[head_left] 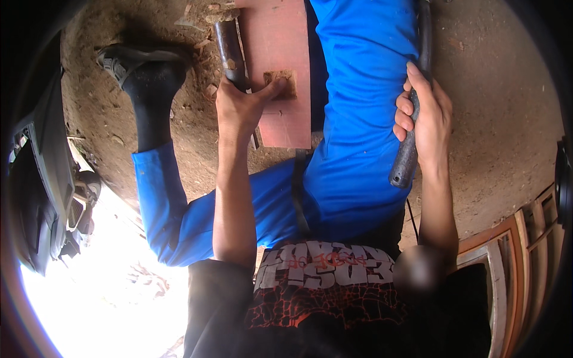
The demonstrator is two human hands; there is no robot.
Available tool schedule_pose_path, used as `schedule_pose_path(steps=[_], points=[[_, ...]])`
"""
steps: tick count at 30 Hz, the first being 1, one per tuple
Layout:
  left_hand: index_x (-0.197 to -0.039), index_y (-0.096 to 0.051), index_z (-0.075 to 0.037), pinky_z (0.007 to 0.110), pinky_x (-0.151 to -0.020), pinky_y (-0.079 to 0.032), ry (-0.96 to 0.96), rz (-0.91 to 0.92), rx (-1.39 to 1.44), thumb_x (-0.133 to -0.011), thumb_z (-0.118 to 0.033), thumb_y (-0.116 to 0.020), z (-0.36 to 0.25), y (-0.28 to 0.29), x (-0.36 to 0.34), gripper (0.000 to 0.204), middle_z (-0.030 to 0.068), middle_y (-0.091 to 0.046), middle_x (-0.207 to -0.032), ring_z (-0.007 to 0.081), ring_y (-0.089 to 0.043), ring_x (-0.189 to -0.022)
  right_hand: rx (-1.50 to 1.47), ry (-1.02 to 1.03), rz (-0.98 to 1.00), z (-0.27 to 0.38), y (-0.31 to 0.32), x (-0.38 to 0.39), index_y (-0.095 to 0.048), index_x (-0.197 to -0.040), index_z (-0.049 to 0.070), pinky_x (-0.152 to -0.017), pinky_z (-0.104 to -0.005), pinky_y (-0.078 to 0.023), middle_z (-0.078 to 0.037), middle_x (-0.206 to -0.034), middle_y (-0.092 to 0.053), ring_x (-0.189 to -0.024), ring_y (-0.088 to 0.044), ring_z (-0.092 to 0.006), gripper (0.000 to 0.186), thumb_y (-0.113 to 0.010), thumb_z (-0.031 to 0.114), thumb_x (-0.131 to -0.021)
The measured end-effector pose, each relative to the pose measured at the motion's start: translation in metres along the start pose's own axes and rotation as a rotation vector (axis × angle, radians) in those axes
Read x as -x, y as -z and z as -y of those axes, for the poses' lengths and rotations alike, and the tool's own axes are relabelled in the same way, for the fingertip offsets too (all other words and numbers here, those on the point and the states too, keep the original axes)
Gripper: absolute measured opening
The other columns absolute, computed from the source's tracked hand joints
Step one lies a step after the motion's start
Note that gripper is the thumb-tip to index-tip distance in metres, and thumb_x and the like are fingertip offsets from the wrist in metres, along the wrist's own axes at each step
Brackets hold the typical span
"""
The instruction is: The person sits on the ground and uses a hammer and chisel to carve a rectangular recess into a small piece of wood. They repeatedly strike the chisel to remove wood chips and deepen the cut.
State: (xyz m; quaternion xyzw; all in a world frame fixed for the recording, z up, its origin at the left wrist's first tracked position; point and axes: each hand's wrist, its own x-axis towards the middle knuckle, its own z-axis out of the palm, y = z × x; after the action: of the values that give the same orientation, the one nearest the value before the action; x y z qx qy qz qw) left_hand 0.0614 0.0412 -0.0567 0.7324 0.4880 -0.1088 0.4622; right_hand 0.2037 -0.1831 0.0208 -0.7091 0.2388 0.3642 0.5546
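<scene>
A reddish wooden board [280,128] lies lengthwise before me, with a rectangular mortise [289,85] cut into its face. My left hand [242,101] is closed round a dark cylindrical chisel handle [228,51], whose far end is frayed and flattened; any blade is hidden. The thumb of that hand reaches into the mortise. By my right thigh, my right hand [427,113] grips a long dark bar-like handle [404,161] with a small hole near its lower end. The handle's far end runs out past the upper edge, so its head, if any, is unseen.
My blue-trousered right leg [370,71] stretches along the board's right side. My left leg is bent, its dark shoe [128,62] on the dirt floor [489,107]. Wood chips lie left of the board. Wooden frames [507,262] stand at lower right, dark objects [48,173] at far left.
</scene>
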Motion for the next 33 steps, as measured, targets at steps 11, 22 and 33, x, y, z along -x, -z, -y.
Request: schedule_pose_path(steps=[11,22,33], points=[[-0.097,-0.056,0.009,0.038,-0.074,-0.057,-0.006,-0.087,-0.03,-0.058,-0.053,-0.093,0.003,-0.008,-0.001,0.082,0.0187,-0.067,-0.087,0.0267,-0.07,-0.081,0.019,0.017,-0.008,-0.001,-0.002,-0.001,-0.051,-0.088,0.005,-0.036,-0.0251,-0.034,0.0,-0.058,-0.044,-0.042,-0.04,-0.007,0.037,-0.066,0.038,-0.093],[-0.094,-0.058,-0.001,0.035,-0.073,-0.053,-0.014,0.019,0.059,-0.074,-0.052,-0.084,0.001,0.016,0.013,0.06,0.0092,-0.063,-0.08,0.0212,-0.063,-0.076,0.036,-0.009,-0.014,0.002,-0.003,-0.001,-0.051,-0.088,0.005,-0.036,-0.0256,-0.035,0.0,-0.058,-0.044,-0.042,-0.041,-0.0076,0.037,-0.066,0.039,-0.091],[-0.076,-0.046,-0.012,0.031,-0.058,-0.025,-0.574,0.293,1.045,-0.099,-0.039,-0.044,-0.064,0.05,0.007,0.035,-0.001,-0.034,-0.059,0.012,-0.026,-0.054,0.054,0.002,0.007,0.0,0.002,-0.006,-0.052,-0.09,0.003,-0.036,-0.0262,-0.037,-0.001,-0.059,-0.045,-0.043,-0.043,-0.0088,0.042,-0.068,0.041,-0.089]])
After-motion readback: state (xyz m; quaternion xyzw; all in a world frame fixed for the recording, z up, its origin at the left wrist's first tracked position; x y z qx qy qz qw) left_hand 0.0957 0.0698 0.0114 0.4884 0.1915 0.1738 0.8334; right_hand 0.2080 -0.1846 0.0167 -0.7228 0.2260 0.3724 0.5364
